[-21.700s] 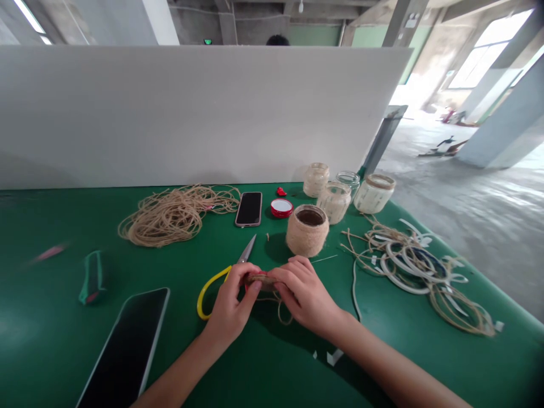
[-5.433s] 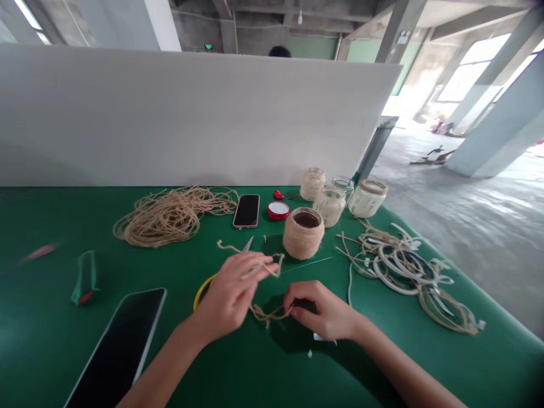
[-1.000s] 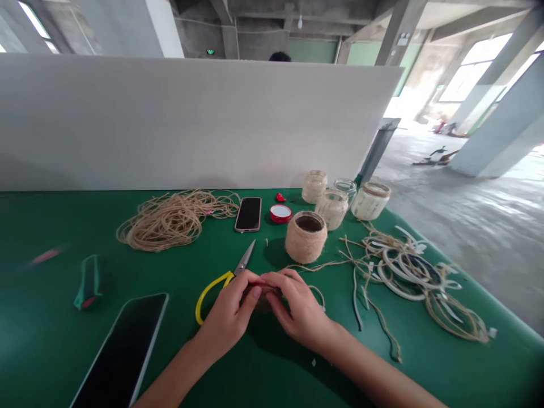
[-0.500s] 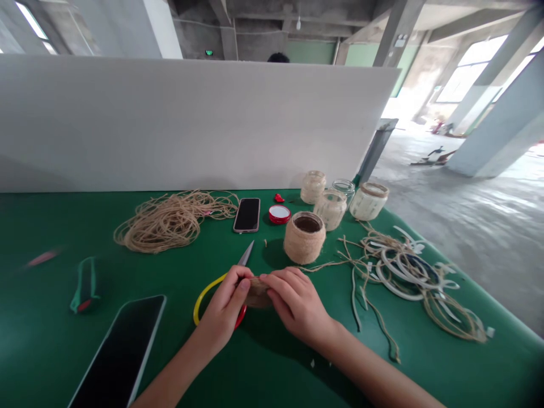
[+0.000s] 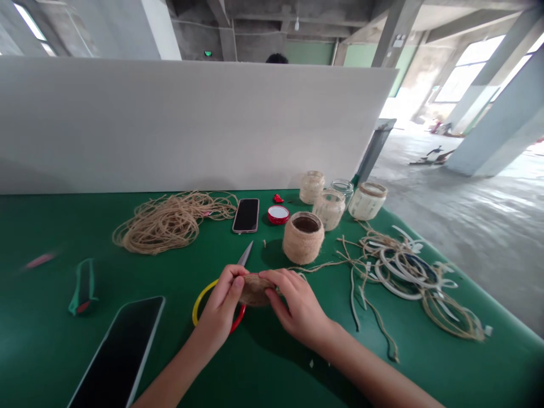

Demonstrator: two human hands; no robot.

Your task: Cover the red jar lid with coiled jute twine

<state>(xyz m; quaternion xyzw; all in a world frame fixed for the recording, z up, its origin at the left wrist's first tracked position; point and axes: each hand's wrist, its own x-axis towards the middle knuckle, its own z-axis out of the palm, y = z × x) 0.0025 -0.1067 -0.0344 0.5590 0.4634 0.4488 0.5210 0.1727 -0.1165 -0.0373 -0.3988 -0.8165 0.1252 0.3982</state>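
Both hands grip a small round disc wound with jute twine (image 5: pixel 254 289), held upright just above the green table (image 5: pixel 170 362). My left hand (image 5: pixel 221 314) pinches its left edge and my right hand (image 5: pixel 297 309) wraps its fingers over the right edge. A strand of twine (image 5: pixel 323 265) runs from the disc toward the tangle on the right. Scissors with a yellow and red handle (image 5: pixel 204 294) lie under my left hand, the blade pointing away. A twine-wrapped jar (image 5: pixel 302 238) stands just beyond the hands.
A loose coil of twine (image 5: pixel 164 224) lies at the back left beside a phone (image 5: pixel 246 215) and a red lid (image 5: pixel 278 214). Three glass jars (image 5: pixel 335 204) stand at the back right. Twine and white strips (image 5: pixel 408 269) tangle at right. A large phone (image 5: pixel 114 357) lies near left; a white partition (image 5: pixel 191 124) behind.
The disc has tilted up and risen slightly between my fingers over the last second, with my left fingers shifting up its edge. Earlier I was pulling a loose twine strand apart.
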